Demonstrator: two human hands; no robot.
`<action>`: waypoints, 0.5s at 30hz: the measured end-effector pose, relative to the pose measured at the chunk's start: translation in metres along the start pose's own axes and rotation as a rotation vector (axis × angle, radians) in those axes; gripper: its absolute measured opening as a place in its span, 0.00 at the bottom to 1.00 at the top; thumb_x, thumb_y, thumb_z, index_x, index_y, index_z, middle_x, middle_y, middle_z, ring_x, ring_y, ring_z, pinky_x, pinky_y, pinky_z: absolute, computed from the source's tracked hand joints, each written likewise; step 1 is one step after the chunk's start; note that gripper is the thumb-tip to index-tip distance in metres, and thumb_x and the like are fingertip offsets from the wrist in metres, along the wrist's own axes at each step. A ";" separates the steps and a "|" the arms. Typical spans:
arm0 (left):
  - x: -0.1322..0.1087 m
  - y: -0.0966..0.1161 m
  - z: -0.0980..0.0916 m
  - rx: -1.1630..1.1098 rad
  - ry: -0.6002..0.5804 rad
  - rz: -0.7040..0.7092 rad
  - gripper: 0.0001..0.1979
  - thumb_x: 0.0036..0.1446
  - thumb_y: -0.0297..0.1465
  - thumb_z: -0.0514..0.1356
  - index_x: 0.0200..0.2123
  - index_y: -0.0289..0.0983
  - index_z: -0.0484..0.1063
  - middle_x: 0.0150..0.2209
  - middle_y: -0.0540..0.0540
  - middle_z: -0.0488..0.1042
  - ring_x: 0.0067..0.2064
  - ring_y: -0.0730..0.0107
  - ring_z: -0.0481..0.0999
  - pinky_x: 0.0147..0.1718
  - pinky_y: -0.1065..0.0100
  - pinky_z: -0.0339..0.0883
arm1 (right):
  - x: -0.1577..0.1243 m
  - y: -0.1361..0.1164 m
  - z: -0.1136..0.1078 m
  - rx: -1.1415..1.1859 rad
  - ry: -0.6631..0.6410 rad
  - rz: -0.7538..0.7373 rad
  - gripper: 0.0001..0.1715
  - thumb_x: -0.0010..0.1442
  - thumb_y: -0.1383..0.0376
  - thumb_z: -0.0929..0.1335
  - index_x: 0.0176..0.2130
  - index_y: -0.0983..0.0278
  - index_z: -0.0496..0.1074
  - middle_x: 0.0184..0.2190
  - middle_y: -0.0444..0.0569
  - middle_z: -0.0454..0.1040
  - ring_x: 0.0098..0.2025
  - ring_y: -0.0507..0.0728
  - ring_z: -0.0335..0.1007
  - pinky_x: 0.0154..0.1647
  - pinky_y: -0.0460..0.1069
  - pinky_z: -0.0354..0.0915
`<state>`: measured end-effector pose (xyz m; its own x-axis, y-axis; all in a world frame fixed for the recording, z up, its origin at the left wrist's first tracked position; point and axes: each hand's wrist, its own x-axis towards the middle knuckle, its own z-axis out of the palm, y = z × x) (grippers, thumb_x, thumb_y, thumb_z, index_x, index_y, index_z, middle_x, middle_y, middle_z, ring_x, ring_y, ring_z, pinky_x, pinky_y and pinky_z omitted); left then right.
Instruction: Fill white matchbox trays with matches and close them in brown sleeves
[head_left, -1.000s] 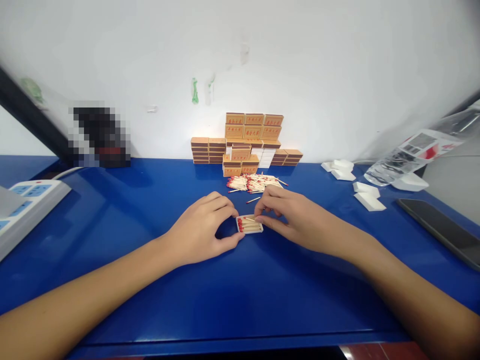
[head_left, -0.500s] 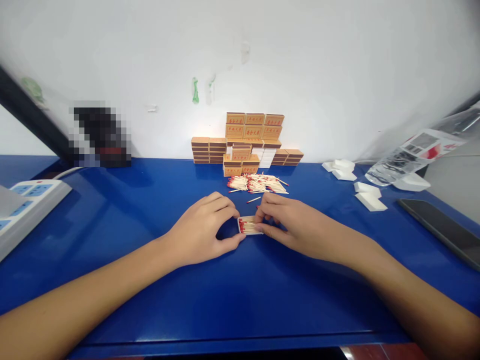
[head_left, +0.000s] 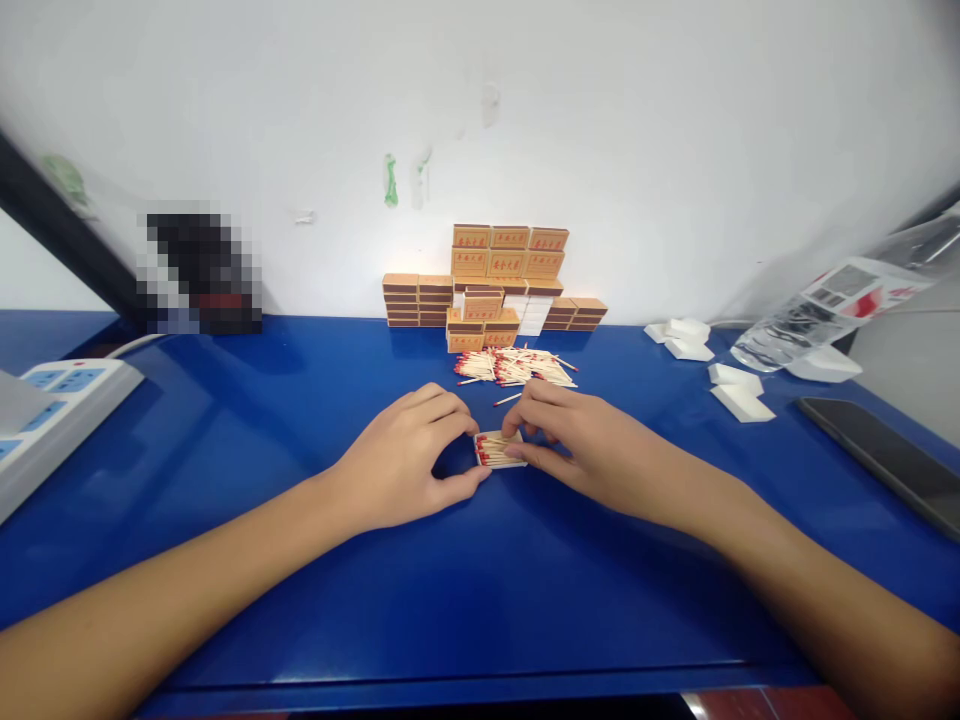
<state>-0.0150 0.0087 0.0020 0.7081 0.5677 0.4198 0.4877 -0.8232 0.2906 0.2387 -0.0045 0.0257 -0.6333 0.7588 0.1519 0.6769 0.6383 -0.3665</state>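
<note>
A small white matchbox tray (head_left: 523, 463) holding red-tipped matches (head_left: 495, 452) lies on the blue table between my hands. My left hand (head_left: 409, 455) grips its left end between thumb and forefinger. My right hand (head_left: 559, 430) is over the tray's right part, thumb and fingertips at the matches; whether a match is pinched there is too small to tell. Beyond the tray lies a loose heap of matches (head_left: 517, 367), with one single match (head_left: 508, 399) nearer to me. Behind the heap stand stacked matchboxes (head_left: 506, 265) against the wall.
At the left is a white power strip (head_left: 75, 410). On the right are white empty trays (head_left: 742, 400), a tilted plastic bottle (head_left: 817, 300) and a dark phone (head_left: 885, 455). A pixelated dark object (head_left: 202, 275) stands at the back left.
My right hand's fingertips have shifted slightly left over the tray, and the matches near them lie a little differently. My left hand has stayed in place.
</note>
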 end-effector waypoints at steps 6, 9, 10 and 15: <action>-0.001 0.000 0.000 0.004 0.004 0.002 0.10 0.65 0.37 0.66 0.45 0.36 0.77 0.44 0.42 0.80 0.48 0.55 0.76 0.51 0.52 0.75 | -0.001 0.000 -0.002 0.001 -0.014 0.008 0.06 0.72 0.66 0.68 0.40 0.61 0.74 0.42 0.49 0.75 0.37 0.56 0.73 0.37 0.51 0.66; -0.001 0.000 0.000 -0.002 0.008 0.002 0.10 0.65 0.36 0.66 0.44 0.36 0.77 0.44 0.42 0.80 0.48 0.55 0.76 0.51 0.52 0.75 | -0.001 -0.002 -0.002 0.016 0.002 0.000 0.06 0.73 0.64 0.68 0.41 0.61 0.74 0.42 0.49 0.75 0.38 0.56 0.73 0.38 0.51 0.66; 0.000 0.001 0.000 -0.006 0.009 0.005 0.10 0.65 0.36 0.66 0.44 0.36 0.77 0.44 0.42 0.80 0.48 0.55 0.76 0.50 0.52 0.75 | 0.000 -0.003 -0.001 0.020 0.015 -0.007 0.06 0.73 0.63 0.68 0.42 0.61 0.75 0.42 0.50 0.75 0.38 0.56 0.73 0.38 0.52 0.66; 0.000 0.003 -0.002 -0.029 0.008 0.046 0.09 0.65 0.35 0.66 0.44 0.36 0.77 0.45 0.41 0.80 0.48 0.56 0.76 0.51 0.53 0.75 | 0.002 -0.006 0.006 0.062 0.031 -0.041 0.07 0.73 0.62 0.69 0.44 0.61 0.77 0.43 0.49 0.73 0.37 0.55 0.72 0.39 0.51 0.67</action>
<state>-0.0149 0.0066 0.0043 0.7255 0.5293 0.4399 0.4398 -0.8482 0.2951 0.2309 -0.0078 0.0231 -0.6473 0.7366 0.1959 0.6255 0.6602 -0.4157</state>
